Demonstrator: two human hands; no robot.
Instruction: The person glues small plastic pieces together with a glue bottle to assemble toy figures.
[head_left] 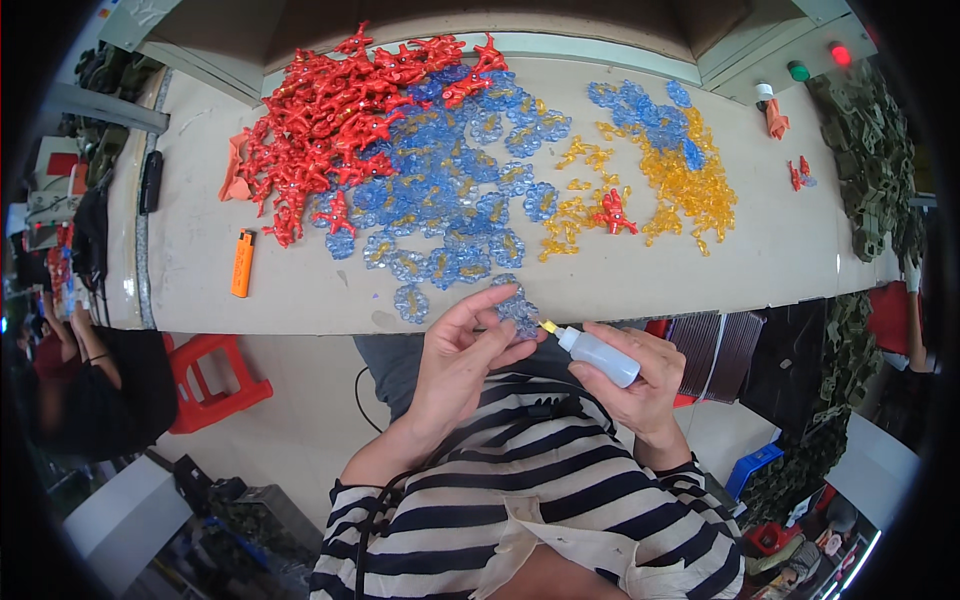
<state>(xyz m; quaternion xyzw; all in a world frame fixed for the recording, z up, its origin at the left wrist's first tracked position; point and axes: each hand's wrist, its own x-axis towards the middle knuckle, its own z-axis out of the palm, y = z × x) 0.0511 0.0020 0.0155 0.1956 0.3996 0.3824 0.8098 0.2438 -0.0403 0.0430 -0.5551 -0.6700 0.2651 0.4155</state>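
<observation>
The left hand (pixel 462 345) is pinching a clear blue plastic piece (pixel 517 308) between thumb and fingers, just past the table (pixel 300 290) edge. The right hand (pixel 640 385) is gripping a small white squeeze bottle (pixel 597 357), its yellow nozzle touching the piece. The fingers are partly hiding the piece's shape.

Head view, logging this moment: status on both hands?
Left hand pinches blue clear piece. Right hand grips small squeeze bottle, yellow nozzle at the piece. Nothing between them.
</observation>
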